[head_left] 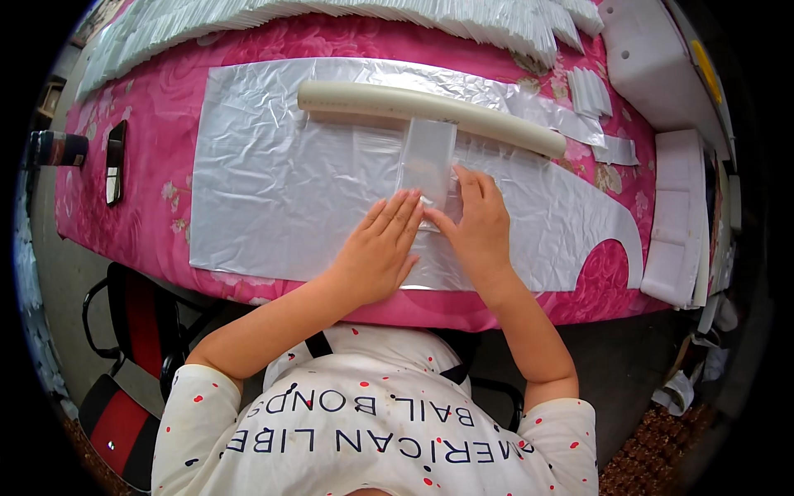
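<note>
1. Here, the left grip [374,250] is laid flat, unclosed, on the near end of a clear plastic piece [428,153].
2. The piece's right edge is touched by the right grip [482,225]; whether it is pinched cannot be told.
3. Beyond both grips, a pale tube [413,103] is laid across a silver sheet [265,182] on the counter [149,211].

The premises present as a small, informal handwork workshop; whether it lies within a home cannot be determined. Supporting evidence: a long bank of thin white packets [488,25] along the far side of a pink floral-covered table [153,219], a silver plastic sheet [265,190] spread across it, and a clear plastic sleeve [428,153] thereon. Black-and-red chairs [139,322] stand alongside.
</note>
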The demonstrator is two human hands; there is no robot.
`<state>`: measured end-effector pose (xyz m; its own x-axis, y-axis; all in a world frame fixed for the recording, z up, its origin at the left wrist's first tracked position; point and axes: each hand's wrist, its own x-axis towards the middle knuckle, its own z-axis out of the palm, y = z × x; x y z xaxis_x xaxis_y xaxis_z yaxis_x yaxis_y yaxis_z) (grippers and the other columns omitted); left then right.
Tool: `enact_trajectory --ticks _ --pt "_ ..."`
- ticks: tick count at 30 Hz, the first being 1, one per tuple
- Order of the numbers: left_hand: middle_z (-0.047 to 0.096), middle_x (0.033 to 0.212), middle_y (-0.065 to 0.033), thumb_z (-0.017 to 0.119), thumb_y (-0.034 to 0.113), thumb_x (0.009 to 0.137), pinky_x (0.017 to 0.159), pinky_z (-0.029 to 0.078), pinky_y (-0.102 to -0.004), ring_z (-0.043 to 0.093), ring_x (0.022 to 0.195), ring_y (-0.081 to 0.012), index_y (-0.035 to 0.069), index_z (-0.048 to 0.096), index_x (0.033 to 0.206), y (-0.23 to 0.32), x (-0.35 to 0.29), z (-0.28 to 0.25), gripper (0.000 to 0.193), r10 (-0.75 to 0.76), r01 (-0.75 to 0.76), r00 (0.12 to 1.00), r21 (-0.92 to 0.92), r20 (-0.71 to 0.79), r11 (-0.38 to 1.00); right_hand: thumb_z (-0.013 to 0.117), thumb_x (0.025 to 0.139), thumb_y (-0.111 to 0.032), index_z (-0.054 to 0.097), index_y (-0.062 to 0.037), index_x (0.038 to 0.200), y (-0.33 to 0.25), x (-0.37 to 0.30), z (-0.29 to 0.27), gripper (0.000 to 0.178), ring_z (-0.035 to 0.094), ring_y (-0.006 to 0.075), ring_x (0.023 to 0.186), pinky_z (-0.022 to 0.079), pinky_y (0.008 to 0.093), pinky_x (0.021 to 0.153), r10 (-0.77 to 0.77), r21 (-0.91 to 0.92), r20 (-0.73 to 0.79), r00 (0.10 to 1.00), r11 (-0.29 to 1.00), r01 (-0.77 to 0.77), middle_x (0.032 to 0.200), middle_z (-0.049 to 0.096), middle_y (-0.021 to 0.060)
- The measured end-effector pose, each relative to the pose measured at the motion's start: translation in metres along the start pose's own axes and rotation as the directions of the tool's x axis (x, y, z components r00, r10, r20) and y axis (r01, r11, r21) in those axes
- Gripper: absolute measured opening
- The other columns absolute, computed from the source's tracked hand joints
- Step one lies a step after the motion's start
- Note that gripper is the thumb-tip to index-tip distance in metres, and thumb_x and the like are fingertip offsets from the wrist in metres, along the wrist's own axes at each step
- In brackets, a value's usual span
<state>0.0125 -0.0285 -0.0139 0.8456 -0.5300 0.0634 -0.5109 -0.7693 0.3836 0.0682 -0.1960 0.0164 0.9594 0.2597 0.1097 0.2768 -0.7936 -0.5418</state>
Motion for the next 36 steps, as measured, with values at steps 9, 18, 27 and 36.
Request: enact_trajectory --ticks 9,18,27,36 --pt "0.025 0.143 -0.0203 0.056 0.033 0.081 0.110 0.016 -0.0417 0.021 0.135 -0.0296 -0.005 0.029 0.135 0.007 -0.004 -0.001 0.072 -0.075 0.075 0.997 -0.031 0.010 0.997 0.065 0.075 -0.026 0.050 -0.0046 0.123 0.030 0.002 0.005 0.054 0.036 0.0267 0.128 0.028 0.0425 0.106 -0.529 -0.117 0.231 0.817 0.818 0.563 0.135 0.043 0.0111" --pt "0.030 0.142 -0.0188 0.060 0.031 0.078 0.108 0.020 -0.0423 0.026 0.133 -0.0295 -0.004 0.033 0.134 0.007 -0.012 -0.001 0.071 -0.038 0.038 0.999 -0.031 -0.008 0.999 0.059 0.079 -0.035 0.046 -0.0051 0.128 0.031 -0.010 0.006 0.059 0.035 0.0269 0.129 0.027 0.0425 0.106 -0.492 -0.038 0.262 0.830 0.854 0.518 0.137 0.041 0.0109" --pt "0.061 0.105 -0.0087 0.062 0.006 0.073 0.085 0.047 -0.0358 0.059 0.100 -0.0220 0.003 0.060 0.091 -0.021 0.001 -0.009 0.018 0.244 -0.238 0.932 0.058 -0.266 0.970 0.052 0.074 -0.005 0.054 -0.0043 0.118 0.032 -0.004 0.001 0.044 0.046 0.0265 0.120 0.034 0.0391 0.101 -0.472 0.089 0.157 0.868 0.882 0.463 0.125 0.053 0.0102" --pt "0.061 0.107 -0.0070 0.068 0.013 0.071 0.082 0.049 -0.0363 0.060 0.097 -0.0209 0.005 0.058 0.093 -0.019 -0.003 -0.014 0.025 0.316 -0.379 0.902 -0.190 -0.295 0.906 0.060 0.064 0.001 0.063 -0.0031 0.101 0.036 -0.015 0.004 0.037 0.057 0.0235 0.095 0.046 0.0349 0.084 -0.563 0.077 0.029 0.826 0.825 0.560 0.109 0.061 0.0066"
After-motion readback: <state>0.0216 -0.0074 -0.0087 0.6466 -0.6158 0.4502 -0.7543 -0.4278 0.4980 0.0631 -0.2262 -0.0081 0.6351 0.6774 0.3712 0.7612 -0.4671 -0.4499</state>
